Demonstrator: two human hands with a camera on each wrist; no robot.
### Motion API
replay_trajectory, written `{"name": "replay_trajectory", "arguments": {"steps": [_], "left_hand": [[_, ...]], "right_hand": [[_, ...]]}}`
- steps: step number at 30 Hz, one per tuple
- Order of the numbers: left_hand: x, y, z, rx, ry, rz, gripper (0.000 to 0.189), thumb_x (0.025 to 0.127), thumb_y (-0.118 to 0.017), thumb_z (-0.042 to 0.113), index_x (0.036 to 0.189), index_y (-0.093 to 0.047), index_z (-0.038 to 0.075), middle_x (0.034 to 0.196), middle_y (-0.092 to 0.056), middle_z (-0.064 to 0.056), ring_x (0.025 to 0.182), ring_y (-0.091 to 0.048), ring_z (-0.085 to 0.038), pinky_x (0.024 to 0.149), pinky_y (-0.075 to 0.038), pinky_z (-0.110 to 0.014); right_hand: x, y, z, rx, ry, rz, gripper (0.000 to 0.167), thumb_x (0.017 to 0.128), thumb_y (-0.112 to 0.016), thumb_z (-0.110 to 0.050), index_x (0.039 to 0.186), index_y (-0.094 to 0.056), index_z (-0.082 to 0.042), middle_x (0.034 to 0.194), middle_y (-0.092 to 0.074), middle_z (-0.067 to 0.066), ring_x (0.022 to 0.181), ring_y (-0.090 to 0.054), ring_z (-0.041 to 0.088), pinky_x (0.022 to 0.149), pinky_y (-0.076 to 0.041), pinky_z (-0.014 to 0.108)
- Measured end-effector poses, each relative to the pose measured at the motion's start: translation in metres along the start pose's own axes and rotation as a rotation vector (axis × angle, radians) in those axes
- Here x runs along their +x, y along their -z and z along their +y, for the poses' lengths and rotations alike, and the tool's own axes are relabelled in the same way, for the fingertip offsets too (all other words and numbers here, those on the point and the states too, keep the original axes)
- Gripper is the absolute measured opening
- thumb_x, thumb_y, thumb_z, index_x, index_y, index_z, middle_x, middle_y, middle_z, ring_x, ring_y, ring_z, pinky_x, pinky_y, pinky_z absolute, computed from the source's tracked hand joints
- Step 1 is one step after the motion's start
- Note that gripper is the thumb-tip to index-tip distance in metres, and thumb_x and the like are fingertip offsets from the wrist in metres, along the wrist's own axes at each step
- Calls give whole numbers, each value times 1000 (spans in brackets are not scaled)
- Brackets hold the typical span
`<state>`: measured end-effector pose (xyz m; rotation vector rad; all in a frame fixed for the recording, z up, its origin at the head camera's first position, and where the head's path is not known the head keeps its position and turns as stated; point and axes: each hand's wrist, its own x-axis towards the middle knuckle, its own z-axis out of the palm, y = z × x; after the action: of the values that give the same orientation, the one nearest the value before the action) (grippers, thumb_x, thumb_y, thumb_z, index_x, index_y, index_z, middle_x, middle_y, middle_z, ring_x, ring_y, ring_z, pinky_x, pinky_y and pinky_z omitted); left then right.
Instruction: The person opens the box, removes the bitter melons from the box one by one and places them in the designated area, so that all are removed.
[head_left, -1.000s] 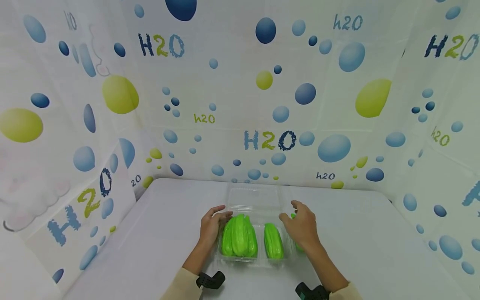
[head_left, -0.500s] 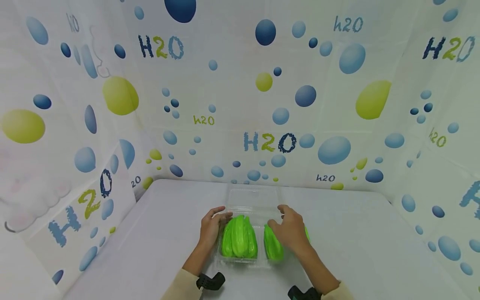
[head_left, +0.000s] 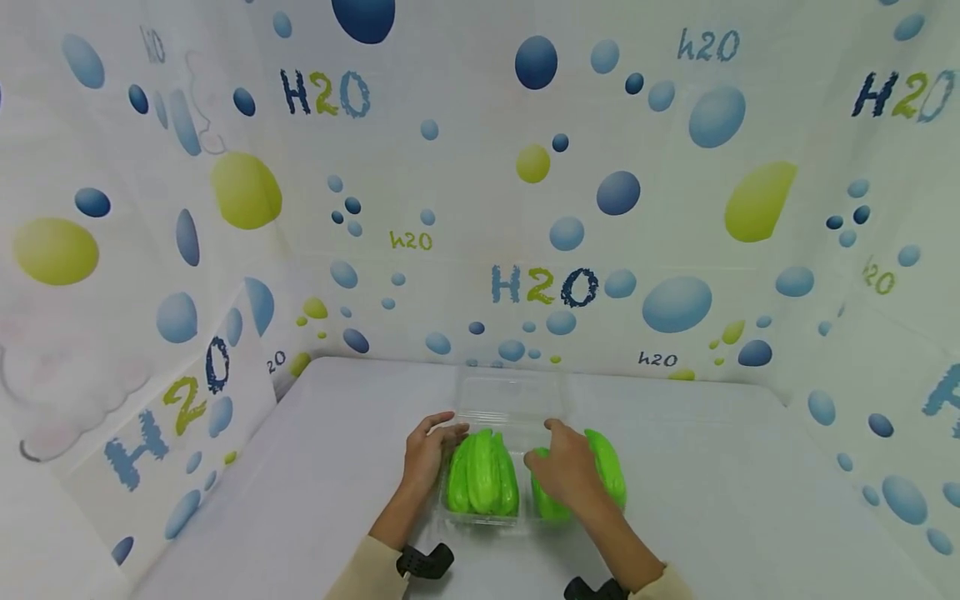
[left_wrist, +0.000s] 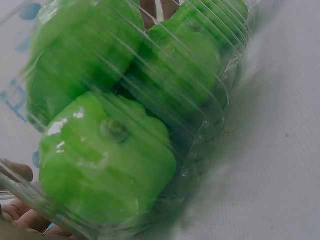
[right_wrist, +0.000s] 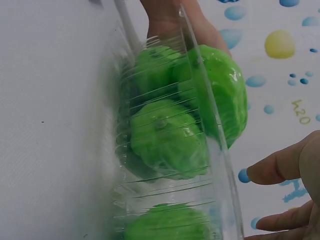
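A clear plastic box (head_left: 480, 521) with its lid (head_left: 510, 392) folded back stands on the table. Several bright green, ridged, gourd-like vegetables (head_left: 483, 479) fill its left part; another green gourd (right_wrist: 170, 225) lies alone in the right part. One more gourd (head_left: 609, 471) is just right of the box. My left hand (head_left: 426, 450) holds the box's left side, thumb and fingers at either side of the rim in the left wrist view. Above the lone gourd hovers my right hand (head_left: 566, 471), thumb and fingers (right_wrist: 275, 172) apart with nothing between them, partly covering that gourd.
White cloth covers the table (head_left: 337, 467). Behind it and at both sides hang white curtains (head_left: 465, 167) printed with blue and green drops. A dark wrist device (head_left: 425, 561) sits at my left cuff.
My right hand has moved left from over the outer gourd to over the lone gourd inside the box, uncovering the outer one. The left hand has stayed on the box.
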<state>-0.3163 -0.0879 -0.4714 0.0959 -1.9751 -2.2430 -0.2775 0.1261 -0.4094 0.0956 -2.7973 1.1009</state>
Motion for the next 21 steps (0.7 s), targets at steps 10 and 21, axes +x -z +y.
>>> {"name": "replay_trajectory", "arguments": {"steps": [10, 21], "left_hand": [[2, 0, 1, -19, 5, -2, 40, 100, -45, 3, 137, -50, -11, 119, -70, -27, 112, -68, -38, 93, -57, -34], [5, -2, 3, -13, 9, 9, 40, 100, -45, 4, 137, -50, -11, 118, -70, -27, 112, -69, -38, 92, -57, -33]], "right_hand": [[4, -13, 6, -39, -3, -73, 62, 84, -72, -16, 135, -53, 14, 125, -63, 29, 85, -61, 27, 74, -56, 45], [6, -17, 9, -91, 55, -117, 57, 83, -73, -12, 127, -56, 20, 124, -62, 33, 108, -64, 42, 91, -54, 57]]}}
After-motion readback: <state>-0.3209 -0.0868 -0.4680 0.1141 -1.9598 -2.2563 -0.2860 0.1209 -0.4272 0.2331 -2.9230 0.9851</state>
